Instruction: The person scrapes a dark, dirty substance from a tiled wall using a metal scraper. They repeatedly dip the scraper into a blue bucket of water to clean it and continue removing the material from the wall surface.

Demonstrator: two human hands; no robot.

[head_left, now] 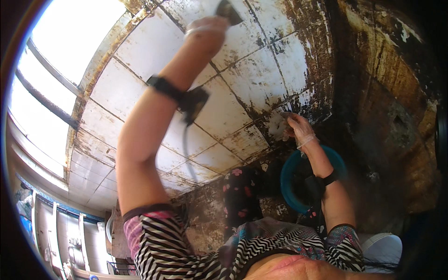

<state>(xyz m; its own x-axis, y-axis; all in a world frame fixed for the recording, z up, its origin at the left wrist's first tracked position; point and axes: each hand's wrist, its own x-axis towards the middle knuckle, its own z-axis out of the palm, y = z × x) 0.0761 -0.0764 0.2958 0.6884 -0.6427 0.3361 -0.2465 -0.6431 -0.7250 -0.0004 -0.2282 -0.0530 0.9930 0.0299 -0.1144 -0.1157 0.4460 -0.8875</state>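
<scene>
High up on the grimy white tiled wall (224,107), my left hand (205,30) grips a scraper (228,13), its flat, dark blade close to the tiles. That hand is partly blurred and wears a clear glove. Lower and to the right, my right hand (300,129), also in a clear glove, is at the dirty bottom part of the tiles. Its fingers are bent together; whatever they hold is too unclear against the stained surface. A black strap with a small device (193,102) sits on my left forearm, a cable hanging from it.
A teal basin (285,186) stands below my right forearm, by my knees. To the right rises a brown, heavily stained wall (392,93). A bright window (46,112) is at the left, with a shelf area (70,238) below. A white rounded container (385,247) is behind my right elbow.
</scene>
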